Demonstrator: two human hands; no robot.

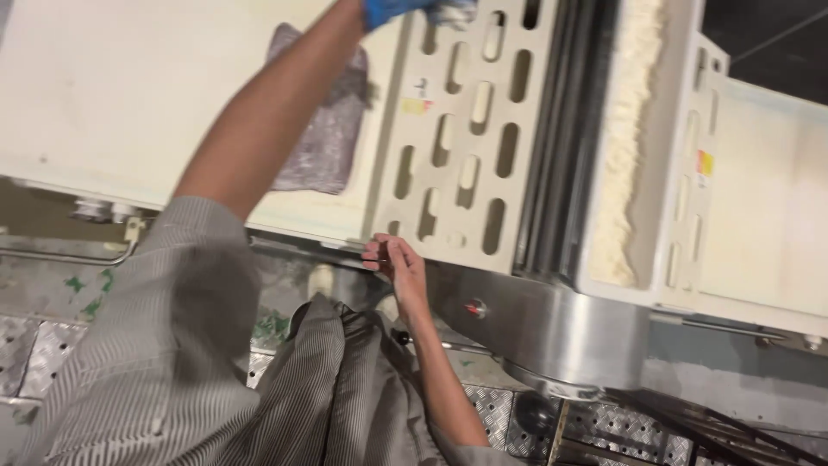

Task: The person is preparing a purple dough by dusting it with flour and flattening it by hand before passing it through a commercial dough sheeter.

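My left hand (392, 10), in a blue glove, reaches to the top edge of the view and is partly cut off there. It clutches a crumpled grey-white cloth (453, 12) over the cream slotted guard (466, 129) of a dough rolling machine. My right hand (392, 261), bare, curls its fingers on the near lower corner of that guard. Both arms come out of a grey striped shirt (172, 345). To the right of the steel rollers (561, 129) lies a strip of pale crumbly dough (625, 138).
A grey speckled sheet (323, 138) lies on the cream belt (129, 86) left of the guard, under my left arm. A second cream guard (699, 173) and belt (776, 198) stand right of the dough. Steel housing (552, 328) and tread-plate floor (492, 406) lie below.
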